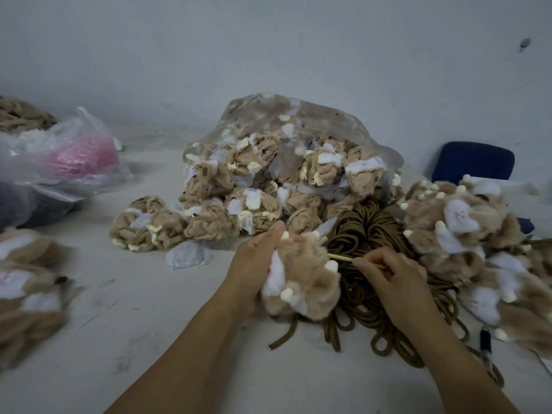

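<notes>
Head view. At centre, just above the pale counter (149,324), the left hand (257,264) grips a tan-and-white furry plush toy skin with small cream nubs (301,282). Its fingers are curled round the skin's left flank and the thumb lies over the top.

The right hand (391,279) pinches a thin pale wooden stick (340,257), its fingers (367,264) closed tight on the shaft. The stick's far end vanishes into the fur on the skin's right side.

Under and behind the skin lies a bundle of dark brown cord loops (358,234). Behind that stands a clear plastic bag stuffed with inside-out tan skins (283,162). More inside-out skins lie spilled beside the bag (149,225). A heap of fur-side-out skins (463,234) lies to the right.

The step in hand appears to be pushing out a limb or corner of an already turned skin with the stick. How deep the tip sits cannot be told.

The next move probably calls for a steady push along the stick's axis while the left hand braces the fabric. The force should be light enough that the tip does not break through a seam.
</notes>
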Demonstrator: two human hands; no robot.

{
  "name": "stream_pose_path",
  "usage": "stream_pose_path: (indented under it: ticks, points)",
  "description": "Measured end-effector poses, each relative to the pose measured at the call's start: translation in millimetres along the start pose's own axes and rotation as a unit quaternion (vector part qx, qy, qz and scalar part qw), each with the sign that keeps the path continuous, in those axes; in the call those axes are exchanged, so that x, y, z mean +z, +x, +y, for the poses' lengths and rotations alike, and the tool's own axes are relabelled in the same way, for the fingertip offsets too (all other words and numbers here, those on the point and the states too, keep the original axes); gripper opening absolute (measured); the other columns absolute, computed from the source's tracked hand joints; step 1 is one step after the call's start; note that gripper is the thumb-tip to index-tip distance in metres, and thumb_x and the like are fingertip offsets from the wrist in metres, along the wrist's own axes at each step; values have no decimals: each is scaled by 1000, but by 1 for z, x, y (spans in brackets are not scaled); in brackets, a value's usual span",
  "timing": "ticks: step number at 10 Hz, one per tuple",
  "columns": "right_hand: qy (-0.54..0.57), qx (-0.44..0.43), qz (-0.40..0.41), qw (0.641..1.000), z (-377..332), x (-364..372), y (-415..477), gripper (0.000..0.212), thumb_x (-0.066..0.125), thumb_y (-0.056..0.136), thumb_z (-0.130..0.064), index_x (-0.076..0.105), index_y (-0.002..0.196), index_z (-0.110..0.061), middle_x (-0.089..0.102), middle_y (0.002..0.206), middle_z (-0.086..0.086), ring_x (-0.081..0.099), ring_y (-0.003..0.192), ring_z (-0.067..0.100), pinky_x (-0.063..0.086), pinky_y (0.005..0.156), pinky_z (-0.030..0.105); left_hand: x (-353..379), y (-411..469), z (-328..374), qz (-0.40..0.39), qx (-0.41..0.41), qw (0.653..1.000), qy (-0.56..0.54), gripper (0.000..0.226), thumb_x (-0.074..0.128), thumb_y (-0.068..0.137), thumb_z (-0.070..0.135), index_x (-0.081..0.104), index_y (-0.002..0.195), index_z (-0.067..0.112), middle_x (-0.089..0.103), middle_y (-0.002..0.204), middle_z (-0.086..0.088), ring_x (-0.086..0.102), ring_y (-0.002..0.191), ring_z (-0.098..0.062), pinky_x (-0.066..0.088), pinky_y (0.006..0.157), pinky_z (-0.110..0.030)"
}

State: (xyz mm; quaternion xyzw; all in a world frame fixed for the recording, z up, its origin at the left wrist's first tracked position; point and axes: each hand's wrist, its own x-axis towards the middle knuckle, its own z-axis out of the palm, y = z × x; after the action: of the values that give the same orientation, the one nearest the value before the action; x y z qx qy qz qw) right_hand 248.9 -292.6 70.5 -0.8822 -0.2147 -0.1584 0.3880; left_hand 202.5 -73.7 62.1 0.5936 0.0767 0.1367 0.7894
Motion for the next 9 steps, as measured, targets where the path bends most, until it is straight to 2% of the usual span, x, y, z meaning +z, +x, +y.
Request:
stream_pose_path:
  ticks: [1,2,3,4,5,6,7,8,9]
  points:
    - [32,46,-39,998,-4,8,-1,18,56,86,-46,57,73,-33,61,69,-12,54,75,-2,39,96,49,2,-2,1,26,-13,1000,-7,55,60,80,67,79,89,16,77,92,-5,74,85,-16,56,70,-28]
    - [67,57,-58,994,-11,14,-5,21,55,88,-44,58,75,-28,61,67,-16,54,68,-3,42,80,39,6,-5,-4,37,-17,999,17,35,44,100,45,67,90,21,75,76,6,71,69,-9,54,67,-31]
    - [86,54,-68,993,-18,18,-9,23,53,88,-46,56,73,-28,62,69,-21,54,64,-5,34,67,30,17,-12,-4,65,-40,995,60,28,39,103,18,58,83,21,67,76,3,65,67,-9,53,65,-29]
    - [93,71,-65,991,-16,18,-9,26,53,89,-46,57,73,-27,61,65,-19,52,60,-5,32,66,27,16,-9,-4,99,3,991,85,32,42,102,14,53,74,24,58,68,9,56,57,-1,46,56,-21]
    - [91,87,-66,990,-12,19,-8,25,52,91,-45,57,73,-28,60,64,-21,52,61,-5,34,69,29,18,-10,-4,127,26,985,114,36,38,104,11,50,71,20,53,69,4,52,67,-15,44,66,-29]
    - [106,104,-46,988,-11,20,-8,25,52,89,-48,58,73,-29,61,63,-18,53,61,-4,35,60,26,18,-10,-5,136,124,969,163,34,37,104,21,51,74,20,53,65,9,50,67,-8,41,65,-19]
    - [107,118,-27,987,-12,19,-7,26,52,88,-51,59,76,-29,61,61,-15,54,58,-3,34,54,24,18,-14,-3,120,255,931,232,31,39,102,30,56,81,14,58,74,5,54,73,-8,42,68,-20]
    - [105,122,-18,987,-12,17,-8,27,52,85,-54,59,75,-30,61,61,-16,55,60,-2,35,60,27,19,-13,-2,106,284,910,284,35,44,98,36,49,69,16,49,67,8,49,71,-14,40,72,-29]
    - [76,116,-16,990,-12,16,-7,24,51,84,-56,57,74,-35,62,63,-17,55,63,2,43,76,39,16,-10,-3,112,235,926,274,36,51,101,30,48,67,20,48,63,9,45,62,-3,35,59,-18]
